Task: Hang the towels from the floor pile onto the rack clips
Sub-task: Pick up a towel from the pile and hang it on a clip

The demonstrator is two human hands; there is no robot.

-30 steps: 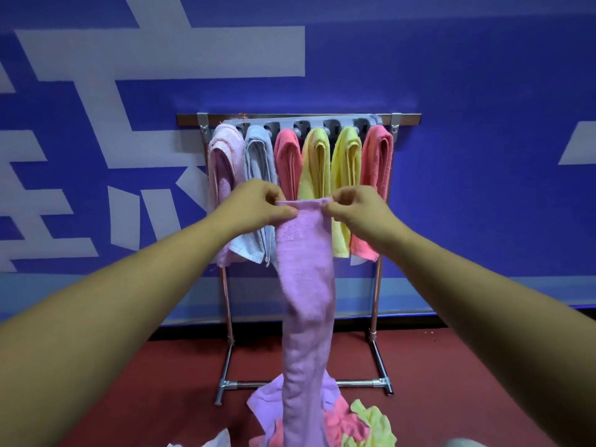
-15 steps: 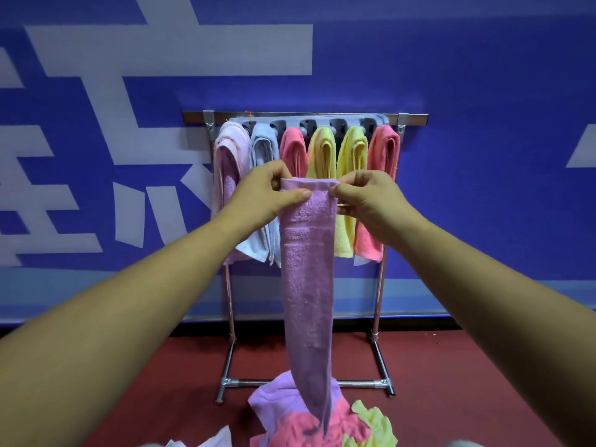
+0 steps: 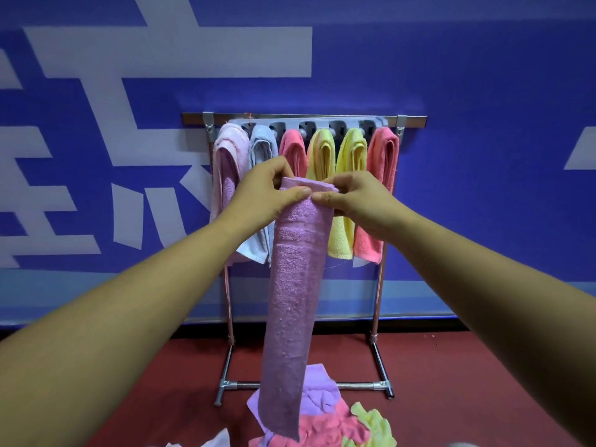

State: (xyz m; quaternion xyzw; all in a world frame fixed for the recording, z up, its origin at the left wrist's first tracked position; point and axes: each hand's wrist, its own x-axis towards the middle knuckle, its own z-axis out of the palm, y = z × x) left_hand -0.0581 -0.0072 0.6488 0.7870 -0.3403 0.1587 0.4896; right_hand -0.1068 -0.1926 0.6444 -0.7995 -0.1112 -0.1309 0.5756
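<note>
A long purple towel [image 3: 292, 304] hangs straight down in front of me, folded narrow. My left hand [image 3: 264, 190] pinches its top left corner and my right hand [image 3: 353, 196] pinches its top right edge, thumbs nearly meeting. Behind the hands stands the metal rack [image 3: 304, 119] with a grey clip bar, holding several towels: pale pink [image 3: 227, 156], light blue [image 3: 263, 148], coral [image 3: 292, 150], two yellow [image 3: 351, 150] and another coral [image 3: 383, 150]. The floor pile [image 3: 325, 421] of purple, pink, yellow-green and white towels lies below the hanging towel.
The rack's legs and base bar [image 3: 361, 386] rest on the red floor [image 3: 451, 382] against a blue wall with white markings [image 3: 483, 75]. Open floor lies left and right of the rack.
Both hands have raised the purple towel and brought its top edges closer together, making it narrower. Its lower end has lifted off the floor pile.
</note>
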